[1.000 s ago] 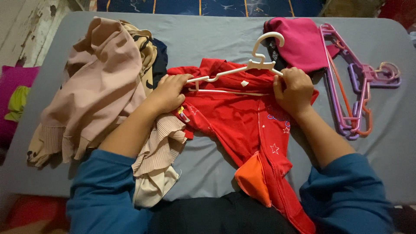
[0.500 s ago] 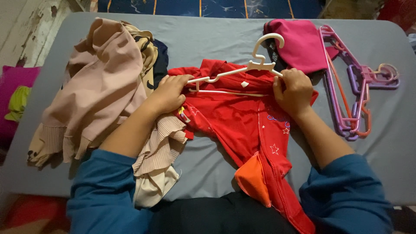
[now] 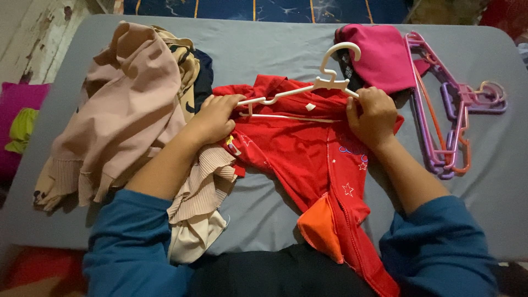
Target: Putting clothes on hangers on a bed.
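Left hand [image 3: 215, 116] pinches the left shoulder of the red garment [image 3: 308, 154] against the end of the white hanger [image 3: 308, 82]; right hand [image 3: 373, 114] is closed on the opposite end, both well apart across the grey table [image 3: 264, 49]. Garment lies flat mid-table, hanger at its collar. Judged soft, light and floppy, the hanger thin and springy; best gripped at the shoulder seams.

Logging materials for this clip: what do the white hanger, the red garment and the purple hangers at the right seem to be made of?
White hanger: looks like moulded plastic, smooth and matte, thin rigid bars.
Red garment: soft knit or fleece-like fabric, judging by its folds, zip and printed stars; exact fibre unclear.
Purple hangers: likely plastic too, slightly glossy, stacked with an orange one.
Both hands grip the white hanger's ends.
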